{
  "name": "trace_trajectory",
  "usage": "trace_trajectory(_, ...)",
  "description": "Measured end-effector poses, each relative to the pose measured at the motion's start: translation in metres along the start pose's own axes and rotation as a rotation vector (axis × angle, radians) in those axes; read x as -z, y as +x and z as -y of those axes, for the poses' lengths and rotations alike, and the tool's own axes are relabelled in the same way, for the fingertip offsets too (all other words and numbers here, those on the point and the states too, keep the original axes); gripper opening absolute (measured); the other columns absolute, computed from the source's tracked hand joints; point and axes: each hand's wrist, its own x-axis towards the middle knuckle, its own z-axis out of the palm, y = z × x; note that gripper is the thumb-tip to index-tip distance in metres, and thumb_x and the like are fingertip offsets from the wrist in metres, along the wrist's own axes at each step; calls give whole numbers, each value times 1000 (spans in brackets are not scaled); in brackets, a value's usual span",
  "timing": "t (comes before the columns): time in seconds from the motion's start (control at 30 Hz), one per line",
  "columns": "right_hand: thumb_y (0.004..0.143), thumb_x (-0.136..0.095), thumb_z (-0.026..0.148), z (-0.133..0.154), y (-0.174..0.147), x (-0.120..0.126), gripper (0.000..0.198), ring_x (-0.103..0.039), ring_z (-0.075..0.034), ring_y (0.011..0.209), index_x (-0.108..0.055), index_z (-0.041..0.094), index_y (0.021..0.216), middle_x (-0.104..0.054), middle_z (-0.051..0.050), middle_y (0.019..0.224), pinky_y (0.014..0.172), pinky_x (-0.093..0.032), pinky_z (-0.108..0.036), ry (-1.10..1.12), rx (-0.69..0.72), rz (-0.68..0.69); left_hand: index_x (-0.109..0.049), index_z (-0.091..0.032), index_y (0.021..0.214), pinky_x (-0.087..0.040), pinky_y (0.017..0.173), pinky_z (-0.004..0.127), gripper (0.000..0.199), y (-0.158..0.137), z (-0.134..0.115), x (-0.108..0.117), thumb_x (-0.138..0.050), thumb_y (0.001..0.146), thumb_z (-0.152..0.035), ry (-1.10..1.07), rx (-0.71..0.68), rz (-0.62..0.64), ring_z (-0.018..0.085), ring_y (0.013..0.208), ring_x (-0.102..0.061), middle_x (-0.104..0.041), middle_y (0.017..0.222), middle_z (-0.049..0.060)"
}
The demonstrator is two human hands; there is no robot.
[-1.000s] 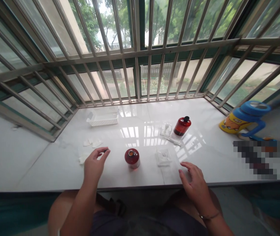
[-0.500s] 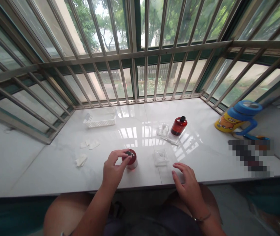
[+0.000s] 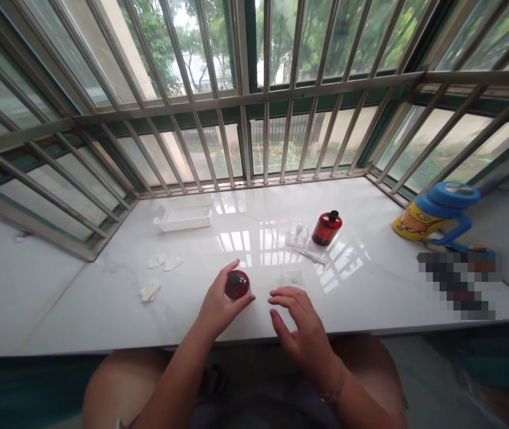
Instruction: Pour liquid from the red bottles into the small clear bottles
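Observation:
My left hand (image 3: 221, 304) is curved round a red bottle (image 3: 239, 288) with a black cap, near the front of the counter. Its fingers lie along the far left side and the thumb along the near side. To the right, my right hand (image 3: 299, 322) is open, fingers apart and holding nothing. It hovers in front of a small clear plastic tray (image 3: 300, 277), partly covering it from view. Farther back stands a second red bottle (image 3: 326, 229) with a black cap. Beside that bottle are another clear plastic tray (image 3: 298, 234) and a thin clear tool (image 3: 310, 256).
A white perforated basket (image 3: 185, 221) sits at the back left of the white counter (image 3: 102, 310). Crumpled white pieces (image 3: 150, 291) lie at left. A blue and yellow jug (image 3: 433, 211) and a blurred dark item (image 3: 455, 289) are at right. Metal bars (image 3: 245, 101) line the window.
My left hand has gone from the black cap to the side of the red bottle. My right hand has moved left, towards the bottle, in front of the clear tray.

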Motion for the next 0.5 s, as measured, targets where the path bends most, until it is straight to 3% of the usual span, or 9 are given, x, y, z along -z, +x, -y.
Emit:
trace_trajectory(0.23, 97, -67, 13, 6, 44, -37, 41, -67, -27, 125, -67, 28, 135, -76, -7, 130, 110, -58, -49, 75, 21, 58, -65, -25, 131, -59, 107, 47, 55, 2, 6, -31, -85, 81, -23, -177, -7, -22, 28, 121, -72, -72, 131, 9)
trace_trajectory(0.33, 97, -66, 10, 4, 46, -49, 42, -68, -26, 120, -69, 30, 134, -78, -5, 124, 108, -59, -48, 110, -3, 52, -68, -24, 126, -57, 110, 48, 44, -4, 4, -43, -77, 84, -18, -170, -30, -67, 27, 122, -70, -71, 130, 8)
trace_trajectory(0.5, 97, -71, 14, 1, 37, -57, 32, -71, -25, 107, -73, 31, 123, -79, -4, 112, 94, -63, -43, 154, -105, -19, -66, -24, 129, -60, 106, 47, 48, -8, 3, -48, -78, 83, -19, -167, -37, -86, 27, 118, -71, -71, 129, 8)
